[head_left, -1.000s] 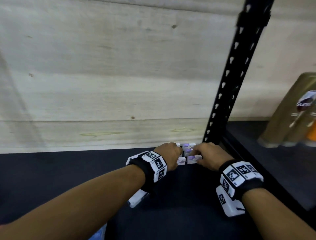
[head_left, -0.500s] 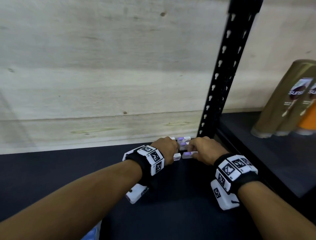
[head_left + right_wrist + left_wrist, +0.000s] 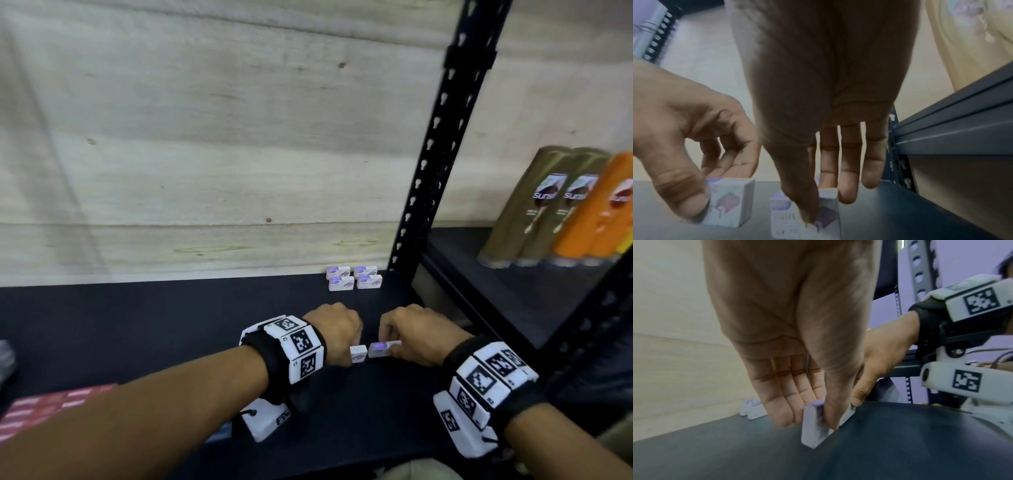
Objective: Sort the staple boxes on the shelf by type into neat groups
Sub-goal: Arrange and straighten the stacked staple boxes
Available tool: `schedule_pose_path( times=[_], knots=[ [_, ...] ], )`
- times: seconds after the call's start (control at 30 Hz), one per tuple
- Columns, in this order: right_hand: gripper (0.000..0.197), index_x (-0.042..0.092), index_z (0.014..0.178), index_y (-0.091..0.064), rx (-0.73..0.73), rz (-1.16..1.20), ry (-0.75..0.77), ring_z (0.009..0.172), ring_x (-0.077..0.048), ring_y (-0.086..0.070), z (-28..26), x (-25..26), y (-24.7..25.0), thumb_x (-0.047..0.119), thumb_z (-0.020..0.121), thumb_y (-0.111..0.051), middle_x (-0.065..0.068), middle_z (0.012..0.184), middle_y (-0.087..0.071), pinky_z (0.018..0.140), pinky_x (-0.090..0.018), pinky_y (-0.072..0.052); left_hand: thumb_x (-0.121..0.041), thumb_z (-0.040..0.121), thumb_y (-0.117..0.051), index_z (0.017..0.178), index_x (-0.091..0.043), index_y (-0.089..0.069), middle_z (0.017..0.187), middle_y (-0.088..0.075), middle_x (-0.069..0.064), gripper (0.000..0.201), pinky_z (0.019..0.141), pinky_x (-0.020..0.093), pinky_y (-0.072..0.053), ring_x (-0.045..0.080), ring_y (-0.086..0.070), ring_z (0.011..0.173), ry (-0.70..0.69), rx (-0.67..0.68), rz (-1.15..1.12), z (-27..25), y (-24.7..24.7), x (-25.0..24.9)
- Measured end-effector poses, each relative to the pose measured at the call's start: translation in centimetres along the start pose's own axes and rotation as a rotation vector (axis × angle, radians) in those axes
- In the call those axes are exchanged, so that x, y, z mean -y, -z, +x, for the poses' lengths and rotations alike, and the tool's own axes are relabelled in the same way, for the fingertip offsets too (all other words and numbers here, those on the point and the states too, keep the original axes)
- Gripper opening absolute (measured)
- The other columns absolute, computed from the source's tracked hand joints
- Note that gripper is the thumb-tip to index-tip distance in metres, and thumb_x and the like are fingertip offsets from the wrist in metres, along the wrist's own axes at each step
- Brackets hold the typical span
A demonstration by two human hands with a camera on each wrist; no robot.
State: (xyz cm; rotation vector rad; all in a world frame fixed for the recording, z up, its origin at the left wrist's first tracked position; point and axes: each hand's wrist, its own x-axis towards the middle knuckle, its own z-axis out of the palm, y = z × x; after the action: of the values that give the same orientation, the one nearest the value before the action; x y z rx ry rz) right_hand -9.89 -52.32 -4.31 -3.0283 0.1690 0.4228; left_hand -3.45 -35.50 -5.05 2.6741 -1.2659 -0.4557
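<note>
Both hands are low over the dark shelf (image 3: 171,318), toward its right end, each with a small white and purple staple box. The left hand (image 3: 337,334) pinches the left box (image 3: 358,353) between thumb and fingers (image 3: 789,405), and that box stands on the shelf with one narrow end up, as the left wrist view shows (image 3: 813,423). The right hand (image 3: 418,334) pinches the right box (image 3: 383,348), thumb on its near face and the fingers (image 3: 849,178) reaching down behind it; in the right wrist view this box (image 3: 826,216) rests on the shelf and bears the word "STAPLES". The two boxes sit just beside each other with a thin gap between them, well in front of the back edge. Near the back right corner of the shelf, against the pale wooden wall (image 3: 205,137), four more purple boxes (image 3: 353,278) lie in a tidy two-by-two block, touching or nearly so. The black slotted upright (image 3: 442,137) rises at that corner. On the neighbouring shelf to the right stand olive bottles (image 3: 534,209) and orange bottles (image 3: 596,212). At the front left edge a group of red boxes (image 3: 44,411) shows, blurred.
</note>
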Motion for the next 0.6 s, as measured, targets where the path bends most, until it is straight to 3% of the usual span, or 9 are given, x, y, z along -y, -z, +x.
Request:
schedule_pose_path(
  times=[0.13, 0.27, 0.33, 0.4, 0.5, 0.6],
  knots=[
    [0.011, 0.034, 0.092, -0.064, 0.026, -0.014, 0.028, 0.093, -0.011, -0.062, -2.3, 1.2, -0.4, 0.031, 0.082, -0.067, 0.014, 0.098, -0.064, 0.075, -0.027, -0.049, -0.023, 0.078, -0.074, 0.096, -0.016, -0.068, 0.095, -0.070, 0.003, 0.020, 0.075, 0.038, -0.059, 0.022, -0.066, 0.086, -0.009, 0.029, -0.023, -1.9, -1.0, -0.8],
    [0.015, 0.034, 0.095, -0.064, 0.071, -0.041, 0.015, 0.093, -0.011, -0.062, -3.9, 2.2, -0.4, 0.031, 0.082, -0.066, 0.015, 0.099, -0.064, 0.057, -0.022, -0.036, -0.022, 0.078, -0.075, 0.099, -0.017, -0.068, 0.094, -0.070, 0.002, 0.023, 0.075, 0.038, -0.059, 0.021, -0.067, 0.085, -0.017, 0.051, -0.049, -3.2, -1.8, -1.3],
    [0.015, 0.035, 0.096, -0.063, 0.092, -0.055, 0.016, 0.093, -0.011, -0.062, -4.3, 2.6, -0.4, 0.031, 0.081, -0.067, 0.015, 0.101, -0.063, 0.054, -0.021, -0.032, -0.021, 0.078, -0.075, 0.100, -0.017, -0.068, 0.096, -0.070, 0.002, 0.023, 0.077, 0.038, -0.059, 0.021, -0.066, 0.086, -0.022, 0.053, -0.050, -3.8, -1.9, -1.5],
    [0.015, 0.034, 0.095, -0.063, 0.106, -0.049, 0.022, 0.093, -0.012, -0.062, -4.7, 2.8, -0.5, 0.030, 0.082, -0.068, 0.014, 0.101, -0.063, 0.057, -0.022, -0.037, -0.021, 0.078, -0.075, 0.100, -0.017, -0.068, 0.096, -0.070, 0.001, 0.023, 0.076, 0.037, -0.059, 0.020, -0.066, 0.086, -0.020, 0.051, -0.049, -4.2, -2.0, -1.6],
    [0.015, 0.034, 0.094, -0.062, 0.117, -0.030, 0.028, 0.094, -0.013, -0.062, -5.0, 3.1, -0.8, 0.030, 0.081, -0.069, 0.012, 0.102, -0.064, 0.074, -0.028, -0.050, -0.021, 0.078, -0.074, 0.100, -0.018, -0.068, 0.097, -0.069, 0.001, 0.023, 0.077, 0.039, -0.058, 0.021, -0.066, 0.087, -0.015, 0.049, -0.046, -4.6, -2.1, -1.6],
    [0.015, 0.033, 0.093, -0.062, 0.133, -0.021, 0.030, 0.093, -0.014, -0.063, -5.3, 3.2, -1.0, 0.029, 0.080, -0.069, 0.010, 0.102, -0.064, 0.082, -0.033, -0.054, -0.021, 0.078, -0.075, 0.099, -0.018, -0.067, 0.097, -0.069, 0.000, 0.023, 0.078, 0.039, -0.058, 0.020, -0.065, 0.087, -0.008, 0.051, -0.060, -4.8, -2.3, -1.6]
  ],
)
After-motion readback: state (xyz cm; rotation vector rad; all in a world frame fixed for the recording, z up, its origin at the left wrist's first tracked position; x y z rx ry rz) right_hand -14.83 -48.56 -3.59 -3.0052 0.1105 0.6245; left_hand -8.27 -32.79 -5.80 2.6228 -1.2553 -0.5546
